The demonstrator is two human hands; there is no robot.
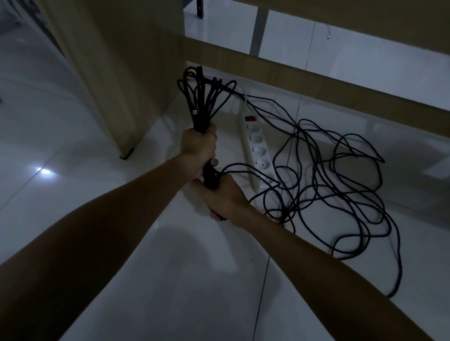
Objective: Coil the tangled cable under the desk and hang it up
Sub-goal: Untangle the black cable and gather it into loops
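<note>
A long black cable is partly gathered into a bundle of loops (201,97) that fans out upward beside the wooden desk leg. My left hand (197,147) grips the bundle around its middle. Just below it, my right hand (223,196) grips the lower end of the same bundle. The loose part of the cable (353,187) lies tangled on the white tiled floor to the right, and a strand runs from it up to my hands. A small pale connector shows among the loops near the top.
A white power strip (257,148) with a red switch lies on the floor just right of my hands, partly under the tangle. The wooden desk side panel (114,52) stands to the left; a low wooden crossbar (334,90) runs behind.
</note>
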